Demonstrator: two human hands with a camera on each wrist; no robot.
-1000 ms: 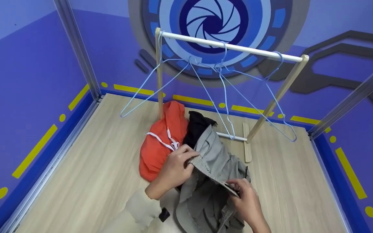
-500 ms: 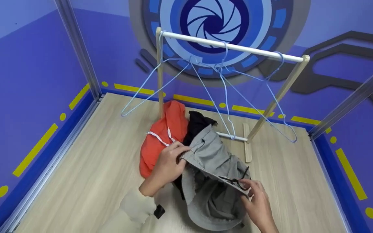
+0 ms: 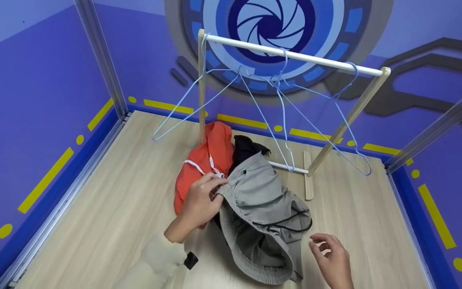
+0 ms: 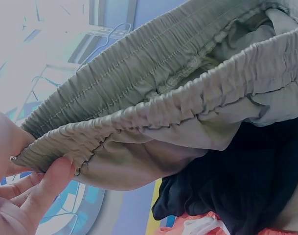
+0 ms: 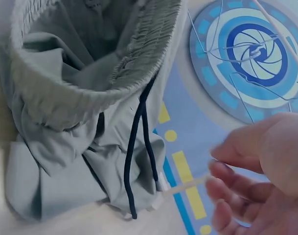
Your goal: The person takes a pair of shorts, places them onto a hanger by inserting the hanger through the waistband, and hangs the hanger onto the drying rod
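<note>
Grey drawstring pants (image 3: 257, 182) lie bunched on the wooden surface, the elastic waistband (image 3: 241, 263) gaping toward me. My left hand (image 3: 199, 200) pinches the waistband at its left edge; in the left wrist view, thumb and fingers (image 4: 58, 174) grip the gathered fabric. My right hand (image 3: 332, 257) is off the pants, to their right, its fingers loosely bent around nothing. A black drawstring (image 5: 131, 156) dangles over the front of the pants in the right wrist view. Black cloth (image 3: 247, 148) and an orange garment (image 3: 191, 168) with white cords lie behind and to the left, partly covered.
A wood-and-white clothes rack (image 3: 295, 55) stands at the back, with three blue wire hangers (image 3: 345, 116) on its bar. Blue walls (image 3: 46, 72) enclose the wooden board (image 3: 94, 200) on the left, right and back.
My right hand has let go of the waistband and drawn away to the right. My left hand has shifted slightly left, still gripping. The waistband now gapes wide and the black drawstring hangs loose.
</note>
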